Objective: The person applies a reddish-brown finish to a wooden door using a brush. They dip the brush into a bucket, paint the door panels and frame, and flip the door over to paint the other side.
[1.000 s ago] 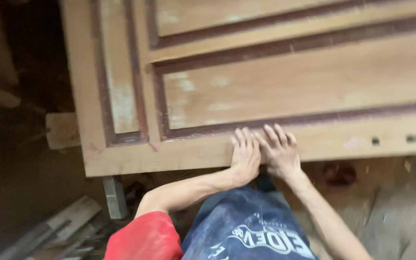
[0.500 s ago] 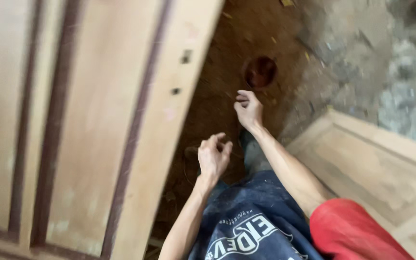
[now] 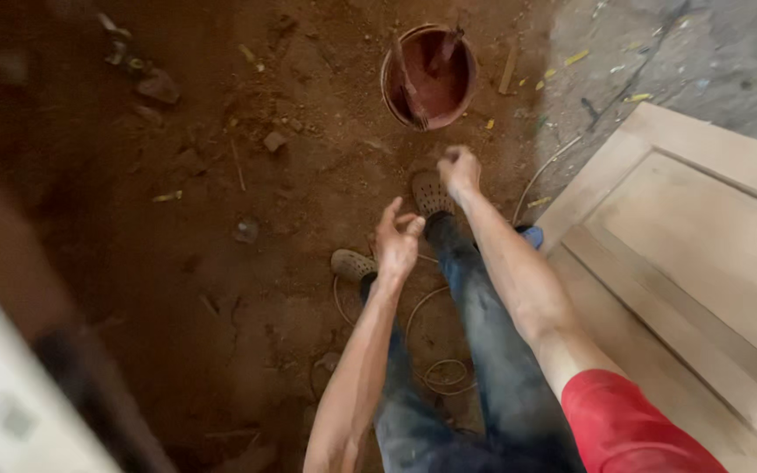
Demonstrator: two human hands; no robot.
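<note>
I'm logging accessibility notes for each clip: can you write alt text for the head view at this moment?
Seen from above, a person stands on a dirt floor with both arms reaching forward and nothing in either hand: the left hand half open, the right hand loosely curled nearer a round reddish bucket. A pale wooden door panel lies flat at the right, and a thin cord loops by the feet.

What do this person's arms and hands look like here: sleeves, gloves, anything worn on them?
Both hands are bare: no gloves, rings or watch show on the left hand or the right hand. The forearms are bare and lean. A red short sleeve covers the right upper arm; the left arm shows no sleeve in view.
</note>
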